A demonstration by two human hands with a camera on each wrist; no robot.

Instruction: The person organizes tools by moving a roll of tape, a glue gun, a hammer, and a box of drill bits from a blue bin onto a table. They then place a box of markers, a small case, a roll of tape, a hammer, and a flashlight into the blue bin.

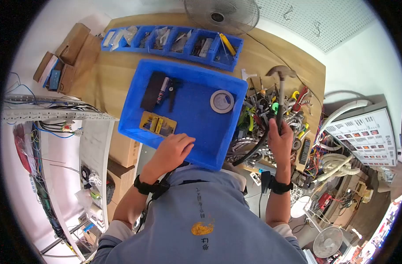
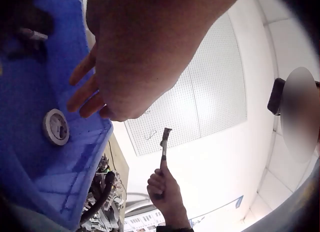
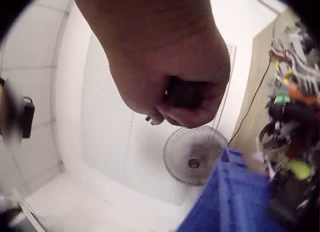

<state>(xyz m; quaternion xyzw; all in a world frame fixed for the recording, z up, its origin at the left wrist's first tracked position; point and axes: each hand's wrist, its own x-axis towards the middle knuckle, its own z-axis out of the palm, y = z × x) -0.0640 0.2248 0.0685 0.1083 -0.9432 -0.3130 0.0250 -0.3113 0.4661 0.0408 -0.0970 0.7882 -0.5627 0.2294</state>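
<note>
My right hand [image 1: 281,143] grips a claw hammer [image 1: 280,90] by its dark handle, the metal head raised above a heap of tools. In the left wrist view the hammer [image 2: 164,144] stands upright out of the fist. My left hand [image 1: 176,147] hangs over the near side of a blue bin [image 1: 196,143], fingers loose and holding nothing. Inside the bin lie a roll of tape [image 1: 222,101], a yellow case of bits [image 1: 158,124], a flat black piece [image 1: 151,91], a striped tube [image 1: 162,90] and a black tool [image 1: 172,97].
Hand tools, pliers and cables form a heap [image 1: 258,114] right of the bin. Behind it runs a row of blue compartments [image 1: 174,55] with small parts and a yellow cutter [image 1: 227,44]. A fan [image 1: 217,17] stands at the back, cardboard boxes [image 1: 73,48] at the left.
</note>
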